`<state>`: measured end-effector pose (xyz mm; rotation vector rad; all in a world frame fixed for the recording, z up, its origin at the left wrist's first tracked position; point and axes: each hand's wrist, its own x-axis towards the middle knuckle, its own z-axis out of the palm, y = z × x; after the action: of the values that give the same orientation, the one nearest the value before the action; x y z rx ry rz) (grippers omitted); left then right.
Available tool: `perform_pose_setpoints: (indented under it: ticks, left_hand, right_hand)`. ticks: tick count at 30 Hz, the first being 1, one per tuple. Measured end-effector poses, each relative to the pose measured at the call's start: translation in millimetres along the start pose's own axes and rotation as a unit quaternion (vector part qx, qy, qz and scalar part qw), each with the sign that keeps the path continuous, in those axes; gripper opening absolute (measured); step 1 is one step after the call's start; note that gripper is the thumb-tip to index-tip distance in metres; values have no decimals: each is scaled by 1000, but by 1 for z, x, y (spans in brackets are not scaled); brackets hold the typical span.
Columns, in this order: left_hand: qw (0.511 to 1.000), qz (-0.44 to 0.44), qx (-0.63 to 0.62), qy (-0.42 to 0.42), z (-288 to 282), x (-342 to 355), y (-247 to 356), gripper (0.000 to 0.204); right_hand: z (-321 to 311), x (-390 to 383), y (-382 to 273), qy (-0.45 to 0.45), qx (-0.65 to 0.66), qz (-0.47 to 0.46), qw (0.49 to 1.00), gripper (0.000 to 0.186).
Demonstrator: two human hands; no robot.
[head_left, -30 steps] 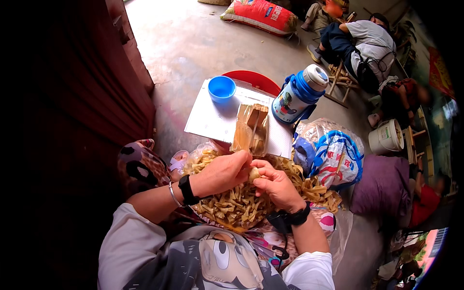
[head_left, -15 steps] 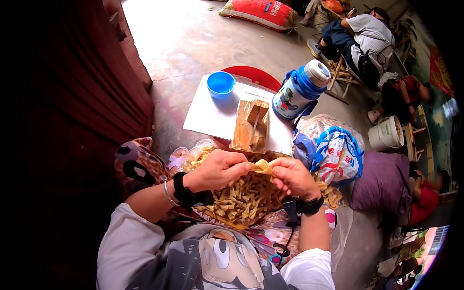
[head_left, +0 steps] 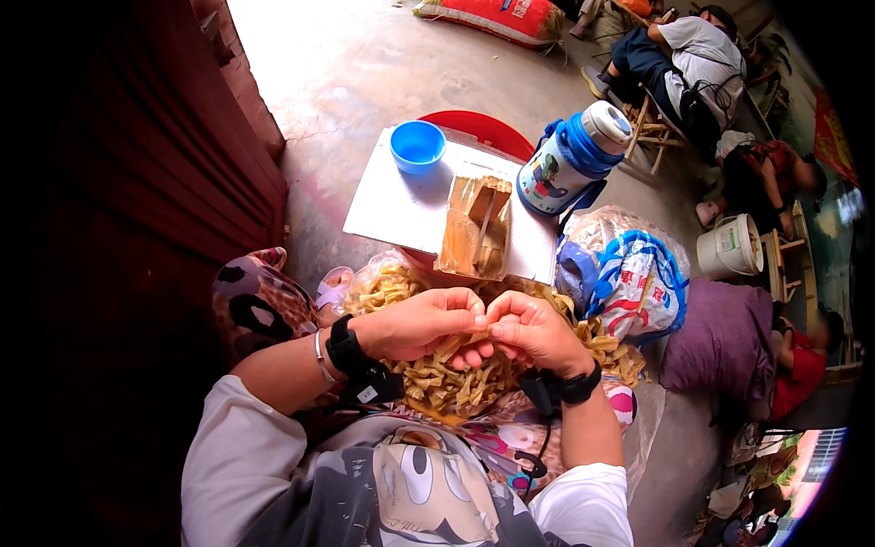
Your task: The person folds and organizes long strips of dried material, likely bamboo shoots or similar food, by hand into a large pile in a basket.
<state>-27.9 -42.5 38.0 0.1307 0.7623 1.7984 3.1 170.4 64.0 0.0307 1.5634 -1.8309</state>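
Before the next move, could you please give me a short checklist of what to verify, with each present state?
1. Strip held: ok; the left hand and right hand meet with the tan strip pinched in their fingers.
2. Strip's exact fold: cannot tell; the fingers hide much of it.
3. Pile of tan pieces within view: ok; it lies below the hands.
4. Blue cup upright: ok; it stands on the white board.
5. Water bottle's lid on: ok.
6. Wooden block on the board: ok; it lies near the edge closest to the hands.
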Motion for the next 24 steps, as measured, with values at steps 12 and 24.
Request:
perform_pose_setpoints:
  ticks: [12, 24]
  left_hand:
    - [998, -9, 16, 60, 2, -1, 4, 11]
    - [987, 67, 132, 56, 7, -9, 13, 28]
  right_hand:
    - [-5, -3, -4, 51, 25, -9, 998, 15]
    - [-24, 0, 3, 61, 44, -66, 995, 13]
